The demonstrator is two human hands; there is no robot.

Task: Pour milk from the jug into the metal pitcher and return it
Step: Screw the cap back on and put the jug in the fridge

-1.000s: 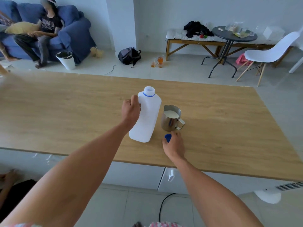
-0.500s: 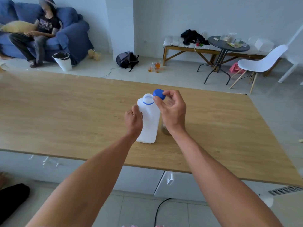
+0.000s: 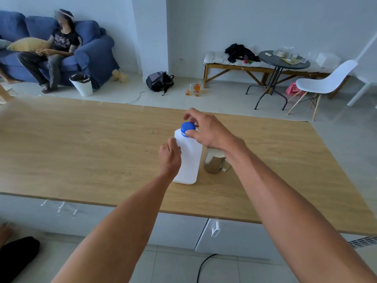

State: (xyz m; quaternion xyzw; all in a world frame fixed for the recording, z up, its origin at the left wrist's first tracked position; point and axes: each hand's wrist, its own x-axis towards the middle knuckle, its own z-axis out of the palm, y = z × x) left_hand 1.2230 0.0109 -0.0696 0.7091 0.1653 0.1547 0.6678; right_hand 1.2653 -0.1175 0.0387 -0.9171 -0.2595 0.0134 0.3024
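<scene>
Jug — white plastic, upright on the wooden bench, near its front-centre. Contents not visible through the wall; the lower left side is hidden behind the left hand.

Cap — blue, sitting on the jug's neck. Whether it is threaded down cannot be told.

Left hand — grip closed on the jug's left side at about mid-height, thumb toward the shoulder; the fingers wrap out of sight.

Right hand — grip narrow, pinching the cap: thumb on the near edge, fingertips over the far edge. The palm lies to the right of the cap, above the pitcher.

Pitcher — metal, just right of the left grip's jug, beneath the right wrist. A pale surface shows inside its mouth — milk, it appears. The rim's right part is cut off by the forearm; only a bit of the handle is visible. Whether it touches the jug cannot be told.
</scene>
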